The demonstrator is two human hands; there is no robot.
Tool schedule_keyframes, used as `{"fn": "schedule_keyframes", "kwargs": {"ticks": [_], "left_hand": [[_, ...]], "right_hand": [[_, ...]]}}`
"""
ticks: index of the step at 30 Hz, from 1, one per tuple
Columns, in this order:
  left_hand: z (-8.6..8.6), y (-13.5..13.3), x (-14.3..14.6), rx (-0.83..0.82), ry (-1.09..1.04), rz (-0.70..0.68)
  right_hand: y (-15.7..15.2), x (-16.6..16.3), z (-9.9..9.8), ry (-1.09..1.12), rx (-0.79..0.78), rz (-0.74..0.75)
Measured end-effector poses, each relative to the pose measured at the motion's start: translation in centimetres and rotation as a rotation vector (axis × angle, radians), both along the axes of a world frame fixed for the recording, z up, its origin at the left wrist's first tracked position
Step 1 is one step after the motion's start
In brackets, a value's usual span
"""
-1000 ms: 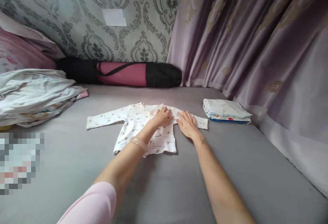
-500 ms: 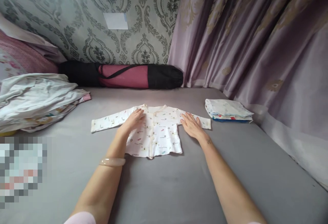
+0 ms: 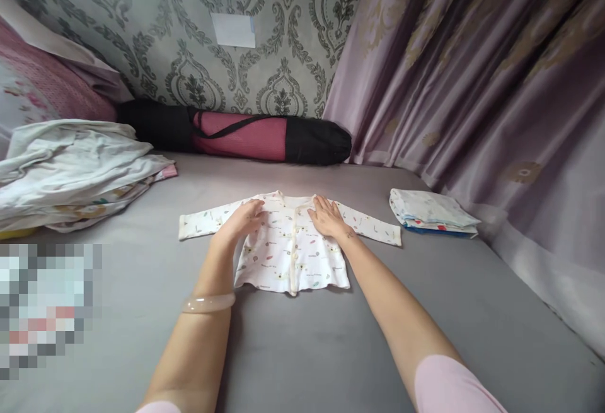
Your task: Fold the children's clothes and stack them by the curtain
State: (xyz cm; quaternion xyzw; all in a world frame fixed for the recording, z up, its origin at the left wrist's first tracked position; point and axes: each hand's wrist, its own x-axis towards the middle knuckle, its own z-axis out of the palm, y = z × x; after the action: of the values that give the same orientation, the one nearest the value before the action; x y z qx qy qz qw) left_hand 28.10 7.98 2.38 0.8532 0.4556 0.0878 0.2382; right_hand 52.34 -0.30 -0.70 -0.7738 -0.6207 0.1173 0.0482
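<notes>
A small white long-sleeved baby top (image 3: 289,250) with little printed figures lies spread flat, front up, on the grey bed sheet (image 3: 302,343). My left hand (image 3: 243,219) rests flat on its left shoulder, fingers stretched out. On the top's right chest, beside the button line, my right hand (image 3: 327,217) lies flat with its fingers spread. Neither hand holds anything. Both sleeves stretch out sideways. A pale bangle (image 3: 208,302) circles my left forearm.
A stack of folded small clothes (image 3: 431,211) sits at the right by the purple curtain (image 3: 496,98). A heap of unfolded white laundry (image 3: 70,170) lies at the left. A pink mat in a black bag (image 3: 246,137) lies along the patterned wall.
My left hand slid from the top's middle to its left shoulder. My right hand moved from the right sleeve inward to the chest. The top now lies flatter.
</notes>
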Motion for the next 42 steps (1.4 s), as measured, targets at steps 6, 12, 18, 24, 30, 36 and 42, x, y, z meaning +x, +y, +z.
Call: {"fn": "schedule_keyframes", "kwargs": {"ticks": [6,12,18,24,30,36,42], "left_hand": [[0.3,0.3,-0.2,-0.025,0.007,0.04],[0.1,0.7,-0.9,-0.013,-0.006,0.06],[0.2,1.2,-1.9,-0.069,-0.025,0.153],[-0.2,3.1,-5.7,-0.005,-0.028,0.557],[-0.9,3.2,-9.1,0.014,0.017,1.011],[-0.8,3.0,-9.2,-0.125,0.037,1.03],[-0.6,3.1,-9.1,-0.038,-0.037,0.977]], "right_hand": [[0.2,0.1,0.7,-0.034,0.005,-0.005],[1.5,-5.0,2.2,-0.023,0.166,0.212],[4.6,-8.8,0.9,0.079,0.045,0.284],[5.5,-9.0,-0.3,0.062,0.056,0.203],[5.2,-9.1,-0.9,0.025,0.088,0.204],[5.3,-9.1,-0.9,-0.006,0.079,0.204],[5.3,-9.2,-1.0,-0.011,0.087,0.204]]}}
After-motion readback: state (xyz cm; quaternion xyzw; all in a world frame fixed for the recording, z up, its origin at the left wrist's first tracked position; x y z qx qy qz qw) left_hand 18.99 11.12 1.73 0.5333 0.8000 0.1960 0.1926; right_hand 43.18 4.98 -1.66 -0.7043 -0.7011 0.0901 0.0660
